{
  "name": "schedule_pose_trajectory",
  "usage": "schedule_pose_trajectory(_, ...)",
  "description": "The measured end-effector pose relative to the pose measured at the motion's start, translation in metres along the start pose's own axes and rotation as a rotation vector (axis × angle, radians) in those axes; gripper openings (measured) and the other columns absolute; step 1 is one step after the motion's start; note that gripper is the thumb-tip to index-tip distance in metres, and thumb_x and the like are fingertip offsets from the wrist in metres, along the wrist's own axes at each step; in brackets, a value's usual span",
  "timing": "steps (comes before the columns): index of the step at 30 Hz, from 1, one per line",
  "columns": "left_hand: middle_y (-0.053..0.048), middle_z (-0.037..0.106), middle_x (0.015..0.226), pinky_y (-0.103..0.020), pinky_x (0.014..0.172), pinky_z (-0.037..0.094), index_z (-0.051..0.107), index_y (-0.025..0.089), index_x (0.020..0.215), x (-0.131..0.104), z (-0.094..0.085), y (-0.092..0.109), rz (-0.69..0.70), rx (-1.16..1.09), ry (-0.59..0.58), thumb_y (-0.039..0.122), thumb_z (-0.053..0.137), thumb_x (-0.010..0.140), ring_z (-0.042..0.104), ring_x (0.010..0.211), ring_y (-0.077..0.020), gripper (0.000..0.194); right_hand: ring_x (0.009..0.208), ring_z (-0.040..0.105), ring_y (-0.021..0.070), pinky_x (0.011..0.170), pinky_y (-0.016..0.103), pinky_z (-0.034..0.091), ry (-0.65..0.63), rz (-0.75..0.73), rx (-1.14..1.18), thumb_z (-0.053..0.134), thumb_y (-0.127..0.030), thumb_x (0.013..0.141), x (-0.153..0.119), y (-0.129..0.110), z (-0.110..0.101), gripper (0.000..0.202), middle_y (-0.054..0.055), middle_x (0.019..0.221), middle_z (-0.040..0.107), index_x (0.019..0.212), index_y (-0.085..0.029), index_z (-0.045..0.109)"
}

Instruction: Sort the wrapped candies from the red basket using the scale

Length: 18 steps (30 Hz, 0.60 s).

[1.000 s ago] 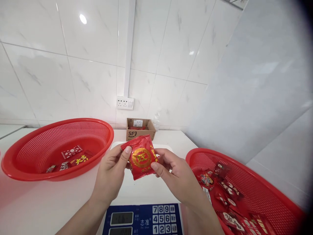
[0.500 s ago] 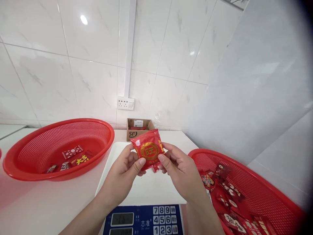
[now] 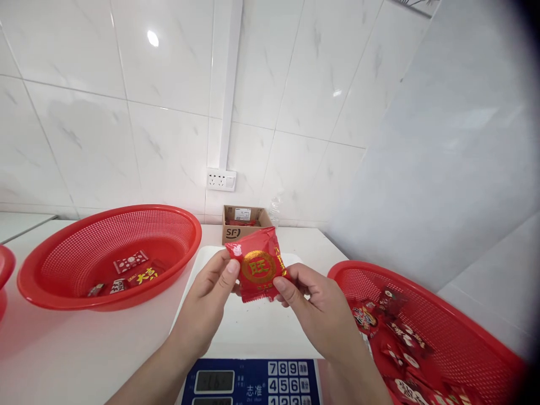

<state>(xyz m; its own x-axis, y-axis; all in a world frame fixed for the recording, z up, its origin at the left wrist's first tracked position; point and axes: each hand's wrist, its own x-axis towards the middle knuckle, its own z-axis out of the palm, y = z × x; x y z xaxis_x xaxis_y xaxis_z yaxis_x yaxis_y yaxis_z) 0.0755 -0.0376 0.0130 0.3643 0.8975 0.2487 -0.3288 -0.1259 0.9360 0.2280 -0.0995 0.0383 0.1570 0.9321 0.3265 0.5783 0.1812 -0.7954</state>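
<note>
A red snack packet (image 3: 259,267) with a gold ring and a gold character on its front is held up over a white-topped weighing scale (image 3: 253,337). My left hand (image 3: 215,292) pinches its left edge, thumb in front. My right hand (image 3: 310,304) grips the lower right corner, with its thumb on the front and fingers behind. Part of the scale's white pan (image 3: 236,332) shows between my forearms. What lies behind the packet is mostly hidden.
To the left, a red oval basket (image 3: 54,284) holds several packets. Another red basket (image 3: 459,315), with many packets, stands at right. A small cardboard box (image 3: 233,233) sits against the tiled wall, beside a clear plastic item (image 3: 274,209). Part of a further red basket (image 3: 5,267) shows far left.
My left thumb has shifted up and left along the packet, uncovering its lower left part. The right hand has moved slightly lower. The whole view has shifted slightly.
</note>
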Motion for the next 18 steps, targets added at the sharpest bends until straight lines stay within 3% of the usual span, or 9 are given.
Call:
schedule_pose_trajectory(5,-0.002,0.062,0.092,-0.024,0.065,0.043,0.06,0.022,0.101,0.0036,-0.0028,-0.0013,0.024,-0.061,0.073,0.04,0.051,0.084,0.053,0.073,-0.0116,0.026,0.055,0.044,0.0098,0.046,0.02,0.033,-0.05,-0.007,-0.047,0.045,-0.044,0.084,0.0,-0.0035,-0.0006,0.032,-0.003,0.058,0.05,0.065,-0.02,0.05)
schedule_pose_trajectory(9,-0.003,0.064,0.091,-0.025,0.066,0.043,0.06,0.02,0.099,0.0041,-0.0032,-0.0015,0.059,-0.051,0.084,0.038,0.053,0.083,0.055,0.076,-0.0131,0.025,0.059,0.049,0.0103,0.05,0.02,0.037,-0.104,-0.015,-0.04,0.046,-0.042,0.085,0.0018,-0.0053,-0.0013,0.026,-0.002,0.066,0.058,0.078,-0.02,0.058)
schedule_pose_trajectory(13,-0.004,0.064,0.095,-0.026,0.068,0.044,0.06,0.019,0.101,0.0029,-0.0013,-0.0001,0.056,-0.007,0.054,0.039,0.053,0.083,0.056,0.084,-0.0161,0.028,0.07,0.056,0.0121,0.061,0.022,0.043,-0.123,-0.073,-0.005,0.049,-0.038,0.085,0.0029,-0.0059,-0.001,0.026,0.0,0.086,0.066,0.105,-0.024,0.058)
schedule_pose_trajectory(18,-0.005,0.058,0.117,-0.029,0.078,0.045,0.053,0.025,0.114,0.0008,0.0007,0.0056,-0.009,0.101,-0.066,0.041,0.047,0.085,0.054,0.102,-0.0192,0.034,0.073,0.059,0.0139,0.063,0.025,0.047,-0.03,-0.081,-0.012,0.046,-0.033,0.087,0.0029,-0.0068,0.0013,0.024,0.002,0.089,0.066,0.105,-0.023,0.058)
